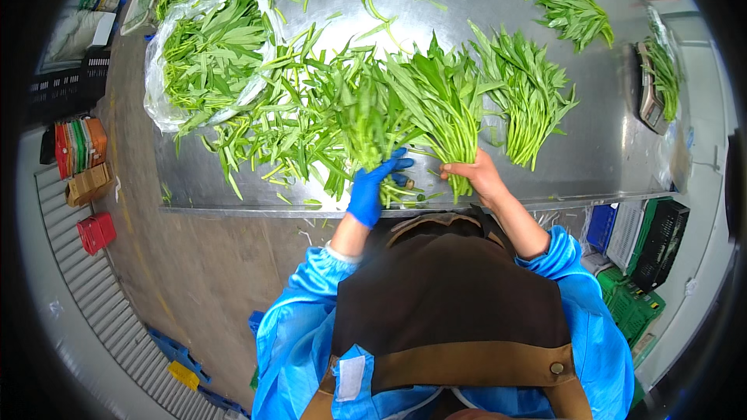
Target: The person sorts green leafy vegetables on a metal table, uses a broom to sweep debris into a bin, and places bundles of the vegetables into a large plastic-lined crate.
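Observation:
My left hand, in a blue glove, is closed around the stems of a bunch of leafy greens that look like water spinach; its leaves are blurred. My bare right hand grips the stalks of a second bunch, leaves pointing away from me. Both bunches are close together above the near edge of a stainless steel table. Loose greens lie in a heap left of my left hand. To the right of my right hand, another bunch lies on the metal.
A clear plastic bag full of greens stands at the table's left. One bunch lies at the far right, near a scale with greens on it. Stray stems dot the far side. Crates stand below the table's right end.

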Demonstrator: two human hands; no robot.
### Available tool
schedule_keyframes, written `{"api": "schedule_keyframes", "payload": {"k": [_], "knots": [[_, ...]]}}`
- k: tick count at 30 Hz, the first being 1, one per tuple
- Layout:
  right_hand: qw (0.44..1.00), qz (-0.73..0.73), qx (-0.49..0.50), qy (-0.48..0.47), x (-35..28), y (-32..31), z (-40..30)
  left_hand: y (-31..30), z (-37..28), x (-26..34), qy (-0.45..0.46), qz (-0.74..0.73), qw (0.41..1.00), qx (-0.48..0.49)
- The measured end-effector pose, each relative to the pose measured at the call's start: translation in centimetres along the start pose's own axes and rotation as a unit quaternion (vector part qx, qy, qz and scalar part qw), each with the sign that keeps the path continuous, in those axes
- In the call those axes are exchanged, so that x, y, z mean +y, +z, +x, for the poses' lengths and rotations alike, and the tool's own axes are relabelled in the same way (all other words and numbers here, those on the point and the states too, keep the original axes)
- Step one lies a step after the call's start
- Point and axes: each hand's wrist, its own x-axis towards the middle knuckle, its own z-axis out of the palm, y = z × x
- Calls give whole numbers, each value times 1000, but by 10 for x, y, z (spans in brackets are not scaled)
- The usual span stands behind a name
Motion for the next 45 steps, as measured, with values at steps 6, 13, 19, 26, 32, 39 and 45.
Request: {"api": "schedule_keyframes", "payload": {"k": [6, 13, 19, 26, 32, 39, 45], "knots": [[998, -9, -2, -64, -58, -27, -43, -12, -33, 68, 200, 137, 970, 29], [991, -124, 47, -5, -46, -44, -14, -20, -30, 70, 245, 118, 962, -3], [995, -34, 80, -56, -80, -27, -45, -29, -30, 68, 233, 109, 966, -6], [991, 16, 41, -127, -100, -20, -48, -74, 0, 49, 177, 55, 982, 34], [995, -34, 59, 67, -74, -17, -33, -117, -11, 20, 60, 106, 985, 125], [991, -42, 107, -61, -84, 5, -45, -105, -55, 47, 266, 518, 763, 281], [603, -700, 9, -382, -79, 51, -37, -34, 11, 28, 7, -316, 915, -249]]}}
